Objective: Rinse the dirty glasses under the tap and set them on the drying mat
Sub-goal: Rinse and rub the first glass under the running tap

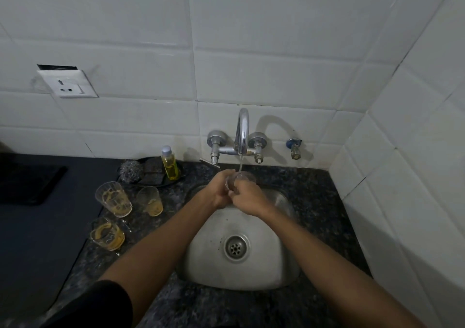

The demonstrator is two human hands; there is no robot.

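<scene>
Water runs from the chrome tap point(242, 131) into a clear glass point(242, 178) held over the steel sink point(271, 272). My left hand point(220, 189) grips the glass from the left and my right hand point(249, 198) grips it from below and the right. Most of the glass is hidden by my fingers. Three dirty glasses with yellowish residue stand on the counter left of the sink: a tall one point(113, 198), a smaller one point(150, 201) and a short one point(107, 233). A dark mat point(37, 239) covers the counter at the far left.
A yellow soap bottle point(169, 164), a steel scrubber point(128, 171) and a dark sponge point(152, 171) sit behind the glasses by the wall. A black rectangular tray point(27, 184) lies on the mat. White tiled walls close in behind and on the right; a wall socket point(68, 84) is upper left.
</scene>
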